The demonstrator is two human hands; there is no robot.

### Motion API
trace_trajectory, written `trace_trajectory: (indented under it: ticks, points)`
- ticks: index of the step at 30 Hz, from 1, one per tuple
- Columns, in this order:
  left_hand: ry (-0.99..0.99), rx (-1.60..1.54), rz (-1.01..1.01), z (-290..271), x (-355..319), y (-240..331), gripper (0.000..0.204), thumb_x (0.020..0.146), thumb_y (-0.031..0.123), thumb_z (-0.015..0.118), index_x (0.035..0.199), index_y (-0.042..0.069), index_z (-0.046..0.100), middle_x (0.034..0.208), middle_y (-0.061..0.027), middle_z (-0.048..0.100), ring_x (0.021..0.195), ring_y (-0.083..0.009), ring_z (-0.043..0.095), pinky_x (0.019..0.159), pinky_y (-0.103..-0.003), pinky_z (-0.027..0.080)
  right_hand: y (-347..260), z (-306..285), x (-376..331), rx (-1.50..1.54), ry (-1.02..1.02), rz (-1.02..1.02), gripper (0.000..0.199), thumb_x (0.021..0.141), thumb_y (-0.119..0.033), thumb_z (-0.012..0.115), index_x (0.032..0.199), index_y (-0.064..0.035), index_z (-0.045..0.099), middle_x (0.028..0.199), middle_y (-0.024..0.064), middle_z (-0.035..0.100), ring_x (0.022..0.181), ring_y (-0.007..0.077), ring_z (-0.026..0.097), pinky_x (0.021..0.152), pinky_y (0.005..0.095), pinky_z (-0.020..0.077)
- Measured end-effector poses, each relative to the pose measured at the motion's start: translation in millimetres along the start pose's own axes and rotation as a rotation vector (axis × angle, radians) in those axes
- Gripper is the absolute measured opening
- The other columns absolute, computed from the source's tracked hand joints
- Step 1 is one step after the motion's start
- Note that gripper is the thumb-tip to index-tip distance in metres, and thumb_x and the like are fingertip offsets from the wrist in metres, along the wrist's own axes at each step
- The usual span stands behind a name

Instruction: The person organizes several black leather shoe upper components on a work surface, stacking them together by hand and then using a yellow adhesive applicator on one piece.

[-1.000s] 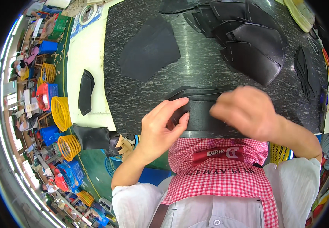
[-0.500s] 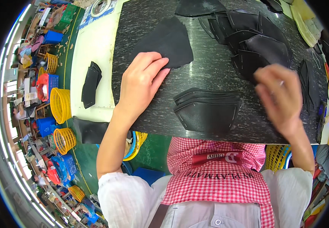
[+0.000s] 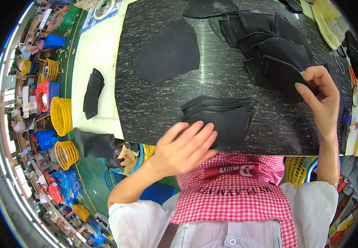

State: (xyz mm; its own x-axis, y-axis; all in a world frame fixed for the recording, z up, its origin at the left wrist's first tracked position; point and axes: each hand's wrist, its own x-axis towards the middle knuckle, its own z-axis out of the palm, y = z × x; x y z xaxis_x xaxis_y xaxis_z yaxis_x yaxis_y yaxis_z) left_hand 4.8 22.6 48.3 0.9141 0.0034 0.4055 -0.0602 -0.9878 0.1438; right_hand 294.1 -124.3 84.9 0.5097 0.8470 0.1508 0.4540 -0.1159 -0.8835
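Note:
My right hand [image 3: 322, 99] pinches the right edge of a curved black leather piece [image 3: 285, 80], thumb and fingertips closed on it. That piece is at the near end of a fanned pile of black leather pieces [image 3: 258, 22], several with pale marks along their edges. My left hand [image 3: 186, 148] has its fingers stretched out over the left part of a small stack of black pieces [image 3: 233, 124] near the table's front edge; the hand covers that corner. Beyond it, a larger fan-shaped black piece [image 3: 168, 51] lies flat on the speckled dark board [image 3: 154, 107].
A narrow black piece [image 3: 93, 94] lies on the pale table strip at left, with a roll of tape [image 3: 104, 8] farther back. Scissors [image 3: 354, 89] and a yellowish bag [image 3: 329, 27] are at right. Yellow baskets [image 3: 61, 116] stand on the floor at left.
My left hand has left the fan-shaped piece and come nearer and rightward onto the small stack. My right hand, blurred before, now grips a piece at the pile's near edge.

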Motion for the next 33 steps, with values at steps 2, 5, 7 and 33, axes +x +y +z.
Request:
trace_trajectory:
  ticks: [2, 5, 7, 33]
  points:
    - [0.015, -0.345, -0.157, -14.5, 6.9, -8.9, 0.040, 0.074, 0.019, 0.072, 0.109, 0.002, 0.066, 0.110, -0.0141, 0.066, 0.099, -0.0257, 0.064, 0.085, -0.039, 0.047, -16.7, 3.4, -6.0, 0.165, -0.051, 0.145, 0.015, 0.081, 0.001, 0.068, 0.091, -0.0028, 0.058, 0.092, 0.0011, 0.063, 0.087, 0.0083, 0.059, 0.079, 0.0223, 0.0468]
    - [0.282, -1.110, -0.596, -13.6, 25.6, -2.1, 0.047, 0.075, 0.005, 0.073, 0.120, -0.001, 0.060, 0.110, -0.0146, 0.065, 0.098, -0.0224, 0.063, 0.081, -0.034, 0.050, -30.9, 36.9, -7.3, 0.291, -0.348, 0.037, 0.020, 0.077, 0.001, 0.072, 0.093, -0.0014, 0.061, 0.088, 0.0031, 0.065, 0.085, 0.0105, 0.063, 0.078, 0.0249, 0.0499]
    - [0.246, -1.465, -0.945, -17.1, 36.3, 5.9, 0.043, 0.079, -0.008, 0.069, 0.121, -0.002, 0.059, 0.105, -0.0117, 0.064, 0.090, -0.0102, 0.062, 0.071, -0.022, 0.052, -33.3, 57.3, -4.3, 0.307, -0.504, -0.004, 0.023, 0.076, 0.000, 0.072, 0.096, -0.0010, 0.060, 0.084, 0.0066, 0.067, 0.084, 0.0134, 0.067, 0.078, 0.0257, 0.0505]
    - [0.040, -0.337, -0.508, 4.7, 14.0, 3.0, 0.036, 0.074, -0.001, 0.072, 0.109, 0.003, 0.064, 0.074, -0.0054, 0.061, 0.052, -0.0135, 0.054, 0.046, -0.026, 0.044, -5.6, 88.3, -19.2, -0.352, -0.393, -0.820, 0.027, 0.072, -0.016, 0.061, 0.097, -0.0065, 0.060, 0.092, 0.0040, 0.051, 0.074, 0.0179, 0.054, 0.062, 0.0303, 0.0449]
